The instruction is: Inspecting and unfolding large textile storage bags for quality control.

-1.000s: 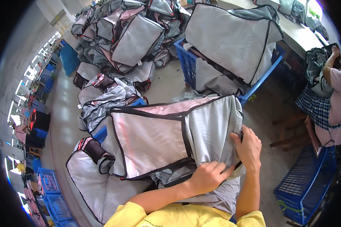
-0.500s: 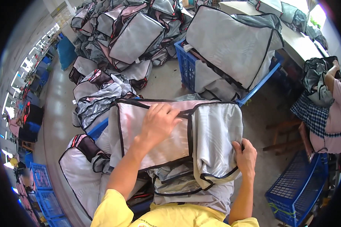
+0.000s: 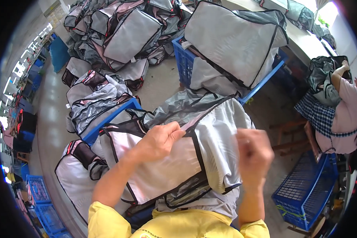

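Heaped fabric [image 3: 133, 35] rose beyond our left hand [image 3: 159, 139], fingers bunched together, perhaps steadying the black-edged bag [image 3: 166, 176]; our right hand [image 3: 254, 152] blurred, its closure unclear.

Behind your bare hands [image 3: 158, 142] you wear a yellow shirt [image 3: 182, 224] with short, loose sleeves [image 3: 109, 223] and some dark print [image 3: 151, 234] on its front.

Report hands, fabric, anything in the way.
Left hand over black-edged grey fabric, hold unclear. Right hand blurred at fabric's right side. Fabric rumpled. Blue crate beyond, clear of hands.
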Tool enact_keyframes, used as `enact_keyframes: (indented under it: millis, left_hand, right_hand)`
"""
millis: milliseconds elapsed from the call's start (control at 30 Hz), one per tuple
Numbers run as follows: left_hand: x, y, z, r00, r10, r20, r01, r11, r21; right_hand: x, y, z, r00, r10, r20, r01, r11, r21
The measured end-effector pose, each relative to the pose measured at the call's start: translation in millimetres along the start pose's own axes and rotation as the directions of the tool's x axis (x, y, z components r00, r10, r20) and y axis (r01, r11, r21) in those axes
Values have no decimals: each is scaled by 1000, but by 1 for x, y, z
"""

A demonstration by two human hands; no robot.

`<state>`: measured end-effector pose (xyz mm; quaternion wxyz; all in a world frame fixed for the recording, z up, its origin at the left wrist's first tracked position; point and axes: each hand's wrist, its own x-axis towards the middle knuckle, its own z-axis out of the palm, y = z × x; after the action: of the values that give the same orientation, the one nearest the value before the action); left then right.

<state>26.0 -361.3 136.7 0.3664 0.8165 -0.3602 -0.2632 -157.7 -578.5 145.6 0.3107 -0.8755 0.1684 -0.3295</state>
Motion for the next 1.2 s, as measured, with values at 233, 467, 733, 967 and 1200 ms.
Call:
enact_keyframes:
  millis: [233,467,733,967,1200]
  left_hand:
    - [-9,-9,20,992,56,-111,-77,978,-195]
    - [-3,-21,27,989,39,-140,-77,958,-277]
    - [-5,-17,27,922,315,-224,-338,938,-74]
    - [-7,-14,34,967,190,-172,-180,981,71]
    - [-6,-17,45,922,241,-304,-200,967,160]
  right_hand:
    - [-11,-27,70,943,-157,292,184,981,-68]
    - [-11,-3,86,910,-131,392,143,990,-1]
    - [-31,-10,61,824,418,383,-518,830,209]
    - [-49,-19,42,958,182,223,-204,976,79]
    - [-68,-18,55,939,59,339,-52,998,-30]
